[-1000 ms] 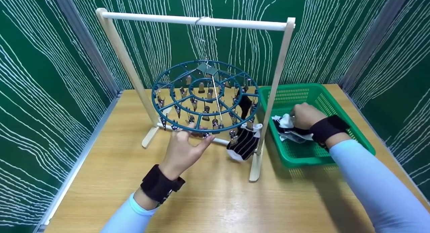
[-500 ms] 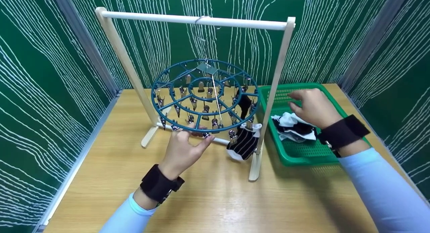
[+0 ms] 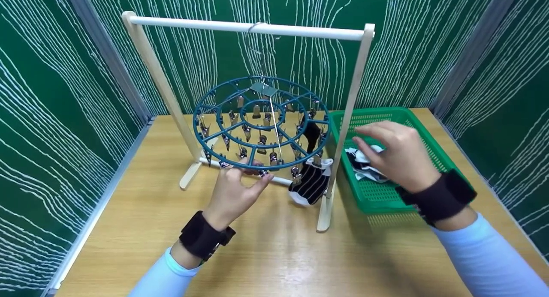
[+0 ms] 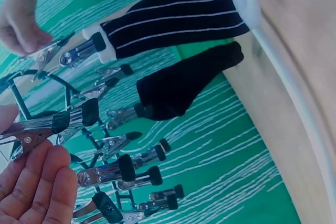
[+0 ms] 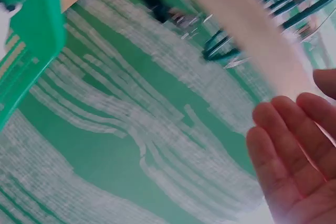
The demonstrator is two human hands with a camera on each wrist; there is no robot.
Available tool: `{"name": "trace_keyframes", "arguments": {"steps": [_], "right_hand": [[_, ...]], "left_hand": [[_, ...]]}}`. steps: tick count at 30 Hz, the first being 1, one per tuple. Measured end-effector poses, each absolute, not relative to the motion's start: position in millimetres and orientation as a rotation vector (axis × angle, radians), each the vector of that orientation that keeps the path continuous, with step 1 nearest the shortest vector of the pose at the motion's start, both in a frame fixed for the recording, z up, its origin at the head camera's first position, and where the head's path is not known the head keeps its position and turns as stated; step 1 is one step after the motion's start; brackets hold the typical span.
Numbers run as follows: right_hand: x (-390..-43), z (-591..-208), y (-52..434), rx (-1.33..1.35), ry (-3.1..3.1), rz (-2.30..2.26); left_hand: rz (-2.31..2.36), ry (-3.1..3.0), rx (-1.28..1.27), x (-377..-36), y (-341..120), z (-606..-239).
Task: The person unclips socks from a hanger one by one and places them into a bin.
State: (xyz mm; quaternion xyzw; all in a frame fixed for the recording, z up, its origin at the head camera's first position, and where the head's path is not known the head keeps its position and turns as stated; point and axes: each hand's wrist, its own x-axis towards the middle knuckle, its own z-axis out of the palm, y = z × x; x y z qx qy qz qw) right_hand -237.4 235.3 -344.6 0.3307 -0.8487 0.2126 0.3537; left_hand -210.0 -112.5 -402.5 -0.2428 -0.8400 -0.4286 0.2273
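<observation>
A round blue clip hanger [image 3: 253, 165] hangs from the rack's white rail, with several metal clips around its rings. My left hand [image 3: 233, 194] is at its front rim. Thumb and fingers pinch a metal clip [image 4: 37, 129] there, seen close in the left wrist view. A black sock with white stripes [image 3: 309, 183] and a plain black sock [image 4: 186, 85] hang from clips on the hanger's right side. My right hand [image 3: 401, 153] hovers over the green basket [image 3: 364, 205], fingers apart and nothing between them. Crumpled black and white socks [image 3: 362, 166] lie in the basket, partly hidden by this hand.
The wooden rack's right leg [image 3: 349, 117] stands between the hanger and the basket. Its left leg [image 3: 161, 82] rises on the other side. Green panels with white lines [image 3: 399, 52] enclose the wooden table [image 3: 257, 254] at the back and sides.
My right hand has lifted out of the basket, leaving the socks there, and moved slightly toward the rack with its fingers spread. My left hand keeps its place on the clip.
</observation>
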Motion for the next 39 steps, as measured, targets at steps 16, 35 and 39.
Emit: {"name": "trace_keyframes", "arguments": {"steps": [16,35,39], "right_hand": [[-232.8,-361.4,177.2,1.119,-2.064,0.347],[-239.4,-364.2,171.6,1.172,-1.960,0.292],[-239.0,-362.5,170.4,1.169,-1.945,0.278]], "left_hand": [[-1.157,-2.257,-0.708,-204.3,-110.0,-409.5],[-0.616,-1.940,-0.843,-191.5,-114.0,-404.4],[-0.481,-1.769,-0.841,-188.6,-113.3,-396.1]]}}
